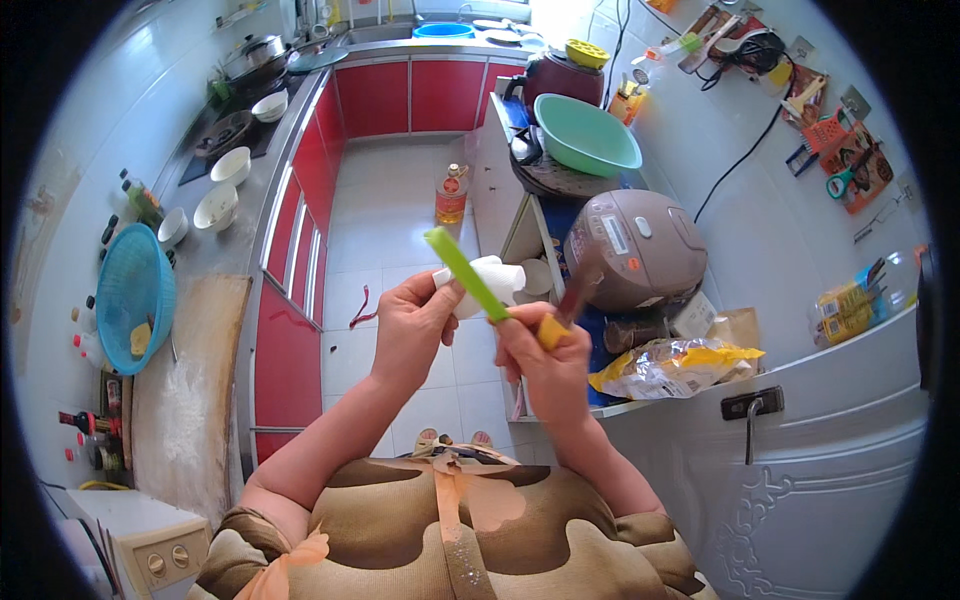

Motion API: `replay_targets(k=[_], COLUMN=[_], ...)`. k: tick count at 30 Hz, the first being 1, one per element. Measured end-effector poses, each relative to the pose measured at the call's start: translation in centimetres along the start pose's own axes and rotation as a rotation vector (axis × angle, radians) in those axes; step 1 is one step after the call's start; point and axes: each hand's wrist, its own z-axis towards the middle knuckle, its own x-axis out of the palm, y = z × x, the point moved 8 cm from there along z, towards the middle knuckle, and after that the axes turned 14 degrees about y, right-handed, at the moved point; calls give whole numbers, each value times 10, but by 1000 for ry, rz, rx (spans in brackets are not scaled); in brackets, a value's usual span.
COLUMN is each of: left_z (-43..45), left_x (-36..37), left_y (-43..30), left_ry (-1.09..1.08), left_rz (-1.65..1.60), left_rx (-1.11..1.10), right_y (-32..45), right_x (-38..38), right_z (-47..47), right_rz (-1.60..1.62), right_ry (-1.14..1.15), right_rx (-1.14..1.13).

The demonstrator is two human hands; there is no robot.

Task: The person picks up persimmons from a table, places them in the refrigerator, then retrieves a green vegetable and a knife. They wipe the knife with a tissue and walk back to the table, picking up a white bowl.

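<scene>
My left hand [416, 319] pinches a folded piece of white paper towel [506, 279], its thumb against a long, flat bright-green strip [466, 276]. The strip slants down from the upper left to the fingers of my right hand [544, 356], which grip its lower end. Also in my right hand is a yellow piece [552, 331], with a dark, blurred blade-like part [581, 289] pointing up and right. It looks like a knife, though the blur leaves this unsure. Both hands are held in the air above the tiled floor, close together.
At left, a worktop carries a floury wooden board [184, 397], a blue basket [135, 300] and white bowls [217, 208]. At right stand a rice cooker [652, 247], a green basin [589, 135] and a snack bag [667, 367]. An oil bottle [451, 196] stands on the floor.
</scene>
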Motion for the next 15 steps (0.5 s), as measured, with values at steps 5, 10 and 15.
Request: replay_targets(k=[5,10,15], left_z=[-4,-6,-5], left_x=[31,33,33], left_y=[-3,15,24], left_ry=[180,382,339], left_rz=[-408,-686,-575], left_rx=[-65,-160,-84], right_y=[-18,-20,-28], right_x=[-29,-22,-18], right_z=[0,2,-2], right_rz=[38,70,64], right_ry=[-171,-140,-137], right_rx=[34,11,57])
